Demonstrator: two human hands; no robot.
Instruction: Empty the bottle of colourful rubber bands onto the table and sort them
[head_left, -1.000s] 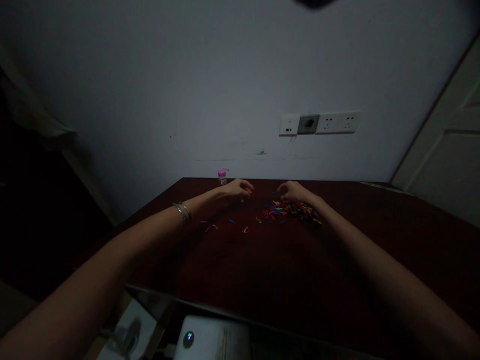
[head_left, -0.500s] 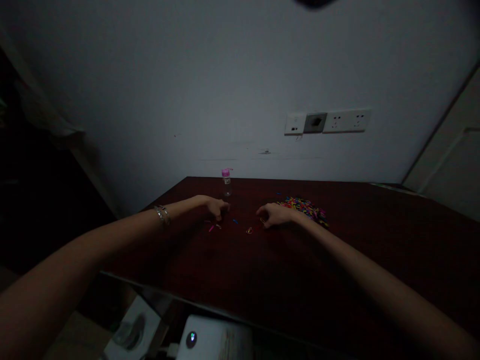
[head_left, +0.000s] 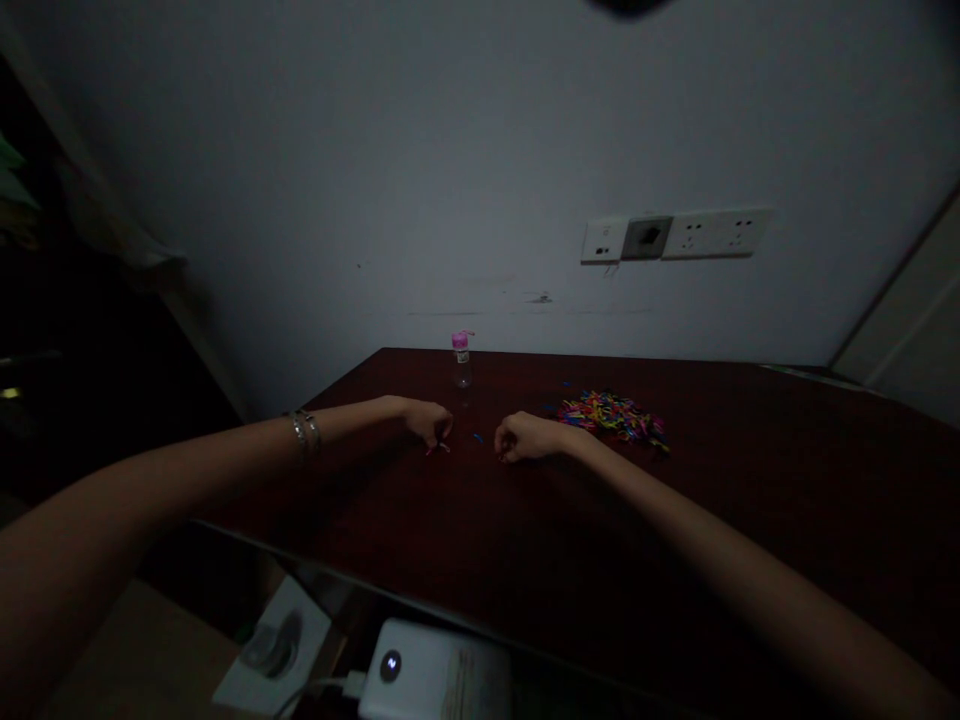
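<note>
My left hand [head_left: 430,422], with bracelets on the wrist, is low over the dark red table [head_left: 465,520], its fingers closed and pointing down. At its fingertips lie a pinkish band [head_left: 431,451] and a pale band [head_left: 445,448], small like rubber bands. My right hand [head_left: 523,438] is curled with thumb and fingertips pinched together near the tabletop; what is between them is too small to make out. Between the hands lies a small blue band [head_left: 478,437]. Behind my right hand spreads a pile of small multicoloured bands [head_left: 615,415].
A small clear bottle [head_left: 463,375] with a pink cap stands near the wall, behind my left hand. Wall sockets [head_left: 705,235] are above the table's back. Below the front edge is a white device [head_left: 427,670] with a lit display and a cable.
My right hand has moved left and closed over where a yellowish band lay. My left hand has lowered toward the pink and pale bands, its fingers drawing together. The view has shifted slightly.
</note>
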